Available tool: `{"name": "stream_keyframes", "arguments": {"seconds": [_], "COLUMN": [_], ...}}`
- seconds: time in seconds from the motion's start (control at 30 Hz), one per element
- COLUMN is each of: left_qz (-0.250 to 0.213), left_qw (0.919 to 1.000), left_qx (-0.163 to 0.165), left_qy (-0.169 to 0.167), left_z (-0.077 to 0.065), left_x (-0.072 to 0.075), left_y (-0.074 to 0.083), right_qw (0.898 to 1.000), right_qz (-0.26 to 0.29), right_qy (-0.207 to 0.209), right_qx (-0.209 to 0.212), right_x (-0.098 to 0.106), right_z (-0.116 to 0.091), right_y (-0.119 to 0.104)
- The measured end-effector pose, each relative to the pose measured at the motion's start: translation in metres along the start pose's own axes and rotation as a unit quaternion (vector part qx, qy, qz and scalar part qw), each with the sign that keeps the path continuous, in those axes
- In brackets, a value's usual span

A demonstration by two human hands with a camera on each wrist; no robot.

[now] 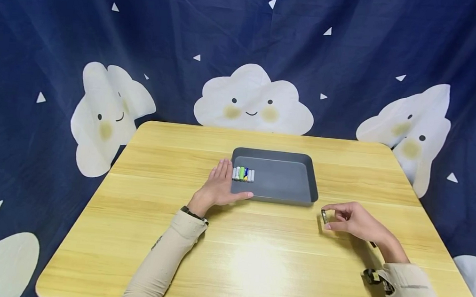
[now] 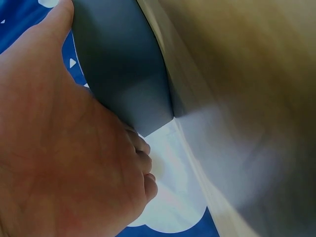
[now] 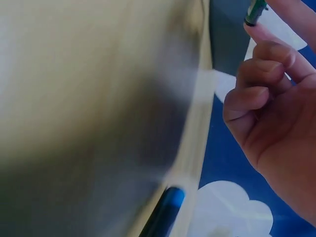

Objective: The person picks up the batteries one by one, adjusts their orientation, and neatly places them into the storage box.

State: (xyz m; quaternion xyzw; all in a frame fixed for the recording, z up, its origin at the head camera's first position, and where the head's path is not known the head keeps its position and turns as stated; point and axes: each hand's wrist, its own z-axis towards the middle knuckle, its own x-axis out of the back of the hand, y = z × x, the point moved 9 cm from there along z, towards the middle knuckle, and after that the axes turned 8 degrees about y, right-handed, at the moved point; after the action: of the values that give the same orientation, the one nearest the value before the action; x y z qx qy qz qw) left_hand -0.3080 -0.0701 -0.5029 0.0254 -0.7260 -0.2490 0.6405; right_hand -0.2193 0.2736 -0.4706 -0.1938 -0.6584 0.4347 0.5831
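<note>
My left hand (image 1: 216, 189) rests against the near left corner of a dark grey tray (image 1: 277, 180), fingers straight along its left side and thumb stretched over its front rim. Inside the tray, a row of several batteries (image 1: 242, 174) stands along the left wall: silver, white, green and blue ones. The left wrist view shows my palm beside the tray's outer wall (image 2: 128, 69). To the right of the tray, my right hand (image 1: 361, 220) pinches a small battery (image 1: 324, 216) between thumb and index finger. Close up it looks green with a dark end (image 3: 254, 14); the other fingers curl inward.
A dark cylinder with a blue end (image 3: 165, 210) shows at the bottom of the right wrist view, on the table beneath the right hand. The wooden table (image 1: 254, 258) has a dark blue curtain (image 1: 180, 30) with cloud prints behind it.
</note>
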Motion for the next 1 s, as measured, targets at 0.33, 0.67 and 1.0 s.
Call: {"name": "stream_keyframes", "arguments": {"seconds": [0.33,0.67,1.0], "left_qz": [0.004,0.013,0.005], "left_qw": [1.0,0.9999,1.0], "left_qx": [-0.002,0.001,-0.001], "left_qy": [0.004,0.001,0.001], "left_z": [-0.003,0.005,0.001], "left_x": [0.003,-0.005,-0.002], "left_y": [0.002,-0.005,-0.001], "right_qw": [0.999,0.998,0.996], "right_qz": [0.009,0.024,0.05], "right_qy": [0.033,0.049,0.066], "right_qx": [-0.016,0.01,-0.019], "right_x": [-0.001,-0.007,-0.019], "right_z": [0.028,0.054,0.082], "right_y": [-0.015,-0.032,-0.039]}}
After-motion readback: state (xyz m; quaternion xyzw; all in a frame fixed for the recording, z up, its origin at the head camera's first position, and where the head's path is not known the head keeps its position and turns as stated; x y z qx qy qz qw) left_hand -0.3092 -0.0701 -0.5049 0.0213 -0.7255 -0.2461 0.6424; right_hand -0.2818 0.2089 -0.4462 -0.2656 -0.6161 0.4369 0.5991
